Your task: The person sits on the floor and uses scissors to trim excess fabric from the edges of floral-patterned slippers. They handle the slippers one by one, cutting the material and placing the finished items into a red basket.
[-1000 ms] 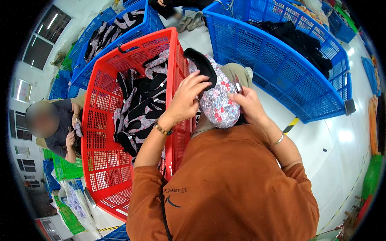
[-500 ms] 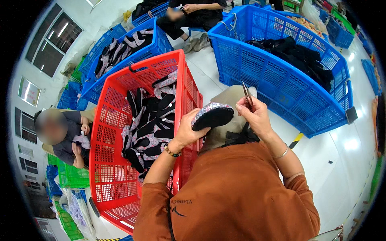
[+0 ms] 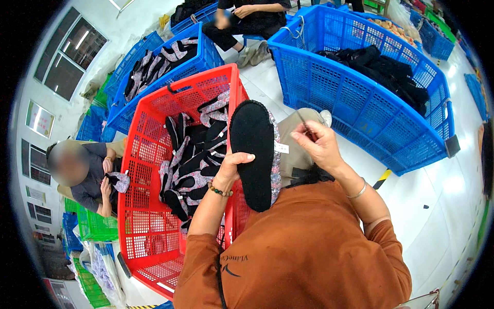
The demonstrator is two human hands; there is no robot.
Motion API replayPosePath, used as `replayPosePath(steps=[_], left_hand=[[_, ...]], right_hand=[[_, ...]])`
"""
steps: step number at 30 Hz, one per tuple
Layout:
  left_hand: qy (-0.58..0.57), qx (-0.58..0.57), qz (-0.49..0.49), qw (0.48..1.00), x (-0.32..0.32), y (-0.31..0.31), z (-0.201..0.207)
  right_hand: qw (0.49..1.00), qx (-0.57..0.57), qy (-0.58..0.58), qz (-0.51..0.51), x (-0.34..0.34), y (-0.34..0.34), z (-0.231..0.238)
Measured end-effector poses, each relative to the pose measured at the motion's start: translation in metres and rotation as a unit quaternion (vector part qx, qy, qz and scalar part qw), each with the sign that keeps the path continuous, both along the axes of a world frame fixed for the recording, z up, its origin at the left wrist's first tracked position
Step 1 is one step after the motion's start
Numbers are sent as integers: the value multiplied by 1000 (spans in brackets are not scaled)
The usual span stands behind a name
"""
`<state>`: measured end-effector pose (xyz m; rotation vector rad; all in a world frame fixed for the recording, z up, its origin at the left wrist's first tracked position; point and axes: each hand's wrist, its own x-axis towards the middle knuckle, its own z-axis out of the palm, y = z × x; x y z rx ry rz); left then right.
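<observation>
Upright in front of me is a slipper [image 3: 252, 149], its black sole facing me and its speckled grey-pink edge showing on the right. My left hand [image 3: 231, 169] grips it by the left side, thumb pressed on the sole. A small white tag [image 3: 281, 148] sticks out from the slipper's right edge. Just right of that tag, my right hand [image 3: 321, 149] is closed round a pair of small scissors [image 3: 307, 129], blades pointing up and blurred; they are apart from the slipper.
Left of me stands a red basket [image 3: 135, 206] with many similar slippers [image 3: 198, 159]. A blue basket [image 3: 355, 108] holding black pieces is ahead right; another blue basket [image 3: 154, 85] with slippers lies ahead left. One person [image 3: 92, 175] sits left, another [image 3: 252, 20] ahead.
The slipper has turned from lying foreshortened to upright with its whole sole facing me, its tag now showing. My left hand shifted slightly left; the scissors tilted left in my right hand.
</observation>
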<state>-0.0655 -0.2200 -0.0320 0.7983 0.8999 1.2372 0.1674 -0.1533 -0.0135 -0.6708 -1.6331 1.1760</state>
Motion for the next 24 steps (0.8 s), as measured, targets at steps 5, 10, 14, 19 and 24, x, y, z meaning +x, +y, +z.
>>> replayPosePath(steps=[5, 10, 14, 19, 24], left_hand=[[-16, -2, -40, 999, 8, 6, -4], [-2, -8, -31, 999, 8, 5, -6], [-15, -11, -34, 999, 9, -2, -13], [83, 9, -53, 995, 28, -15, -9], [228, 57, -73, 969, 25, -31, -29]], right_hand=[[992, 95, -44, -70, -18, 0, 3], [975, 173, -67, -119, -27, 18, 4], [985, 53, -72, -145, -15, 31, -11], [996, -65, 20, -53, -5, 18, -32], [990, -122, 51, 57, -12, 18, -36]])
